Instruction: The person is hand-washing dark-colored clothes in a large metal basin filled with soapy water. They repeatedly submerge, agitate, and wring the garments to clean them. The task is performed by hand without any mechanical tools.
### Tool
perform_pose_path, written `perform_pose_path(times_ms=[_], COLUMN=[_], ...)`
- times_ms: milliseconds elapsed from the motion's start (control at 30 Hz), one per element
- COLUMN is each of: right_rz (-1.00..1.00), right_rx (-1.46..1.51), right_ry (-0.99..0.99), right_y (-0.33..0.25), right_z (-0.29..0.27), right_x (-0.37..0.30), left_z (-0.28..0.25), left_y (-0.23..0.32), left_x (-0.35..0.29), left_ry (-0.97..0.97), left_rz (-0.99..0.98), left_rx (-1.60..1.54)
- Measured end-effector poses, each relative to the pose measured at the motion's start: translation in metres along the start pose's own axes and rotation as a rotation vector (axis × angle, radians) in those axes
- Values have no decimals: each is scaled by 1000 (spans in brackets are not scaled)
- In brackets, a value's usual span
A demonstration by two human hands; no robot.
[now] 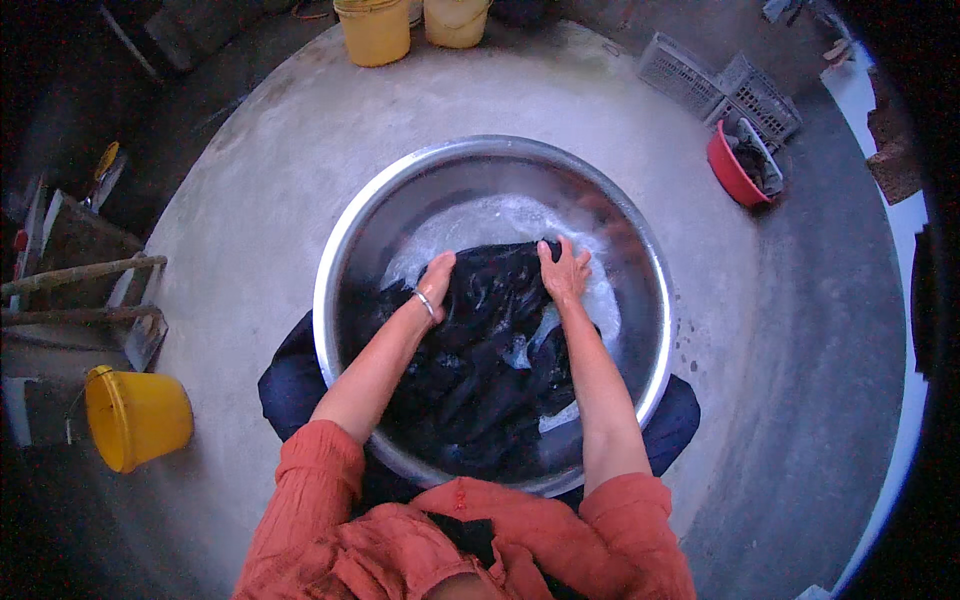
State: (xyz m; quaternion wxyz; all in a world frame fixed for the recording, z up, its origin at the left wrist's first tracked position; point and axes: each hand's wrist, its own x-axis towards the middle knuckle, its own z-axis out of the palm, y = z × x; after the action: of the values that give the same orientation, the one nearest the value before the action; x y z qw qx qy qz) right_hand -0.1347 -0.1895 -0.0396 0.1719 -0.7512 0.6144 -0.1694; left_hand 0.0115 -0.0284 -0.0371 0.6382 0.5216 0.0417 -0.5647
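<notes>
A wide metal basin [345, 215] stands between my knees, with whitish, sudsy water [500, 217] in it. Wet black cloth [480, 370], perhaps a garment, fills much of the basin and is bunched toward the near side. My left hand [437, 285], a silver bangle at its wrist, grips the cloth's far left edge, its fingers partly hidden by the fabric. At the far right corner, my right hand [565, 272] pinches the same cloth between thumb and fingers. Between both hands the far edge of the cloth is stretched across.
A yellow bucket [140, 415] stands at the left near wooden poles [85, 275]. Two more yellow buckets, one at the far left [375, 32], stand at the back. Grey plastic crates [755, 95] and a red tub [735, 170] with dark contents sit at the far right on concrete floor [260, 190].
</notes>
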Motion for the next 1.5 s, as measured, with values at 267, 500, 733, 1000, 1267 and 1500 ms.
perform_pose_path(times_ms=[267,500,733,1000,1267,1500], right_rz=[-496,-944,-236,-305,-923,-753], right_rx=[507,450,308,291,481,436], right_ry=[-309,123,-394,-315,1,135], right_y=[-58,-96,-29,1,-107,-104], right_z=[-24,-58,-15,13,-76,-38], right_x=[-88,-143,-9,-20,-145,-98], left_z=[6,11,20,36,-32,-1], left_y=[6,-4,-15,7,0,-10], left_x=[-12,-35,-6,-30,23,-9], left_ry=[-121,-334,-120,-3,-471,-295], left_rz=[-91,151,-68,21,17,257], left_rx=[-76,-65,181,172,-14,51])
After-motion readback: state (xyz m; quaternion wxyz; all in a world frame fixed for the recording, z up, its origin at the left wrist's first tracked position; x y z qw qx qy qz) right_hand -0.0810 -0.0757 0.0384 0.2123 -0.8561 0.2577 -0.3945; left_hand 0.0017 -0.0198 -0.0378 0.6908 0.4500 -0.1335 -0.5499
